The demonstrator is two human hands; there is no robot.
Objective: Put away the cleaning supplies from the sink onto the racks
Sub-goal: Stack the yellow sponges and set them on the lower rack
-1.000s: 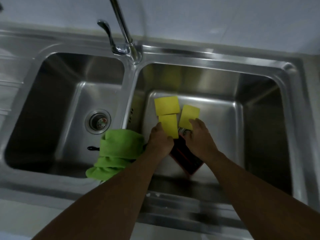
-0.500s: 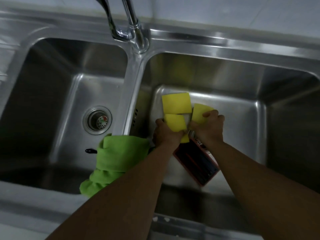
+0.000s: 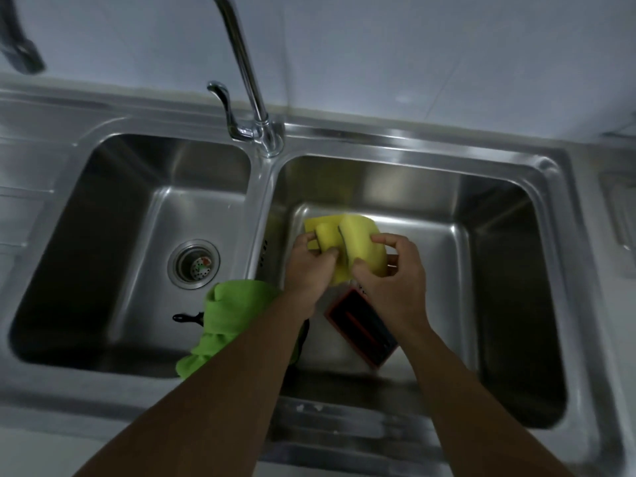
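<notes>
Over the far left corner, well away from either set of fingers, a dark curved hose end (image 3: 20, 46) hangs against the pale wall. Below it the steel double sink (image 3: 378, 139) stretches across. Its left basin holds a round drain strainer (image 3: 193, 264), and a small black handle (image 3: 187, 317) pokes out from under a green cloth (image 3: 234, 311), which is draped over the divider just left of the left forearm. Behind the divider stands the chrome tap (image 3: 247, 84) with its lever (image 3: 220, 94), up beyond both hands.

Over the right basin, the left hand (image 3: 306, 270) is closed around a yellow sponge (image 3: 325, 237), thumb and fingers (image 3: 328, 253) pinching it so it curls. Just past those fingers a second yellow sponge (image 3: 315, 224) shows flat behind the curled one; whether it is held or lying on the basin floor I cannot tell. Touching the first, a bigger yellow sponge (image 3: 361, 242) is gripped by the right hand (image 3: 395, 280), thumb under it and fingertips (image 3: 382, 239) hooked over its far edge, bending it. The sponges sit pressed together between the two hands, above the basin floor.

Beneath the right wrist, nearer than the fingers, a dark scrubbing pad with a red rim (image 3: 361, 328) lies on the floor of the basin.
</notes>
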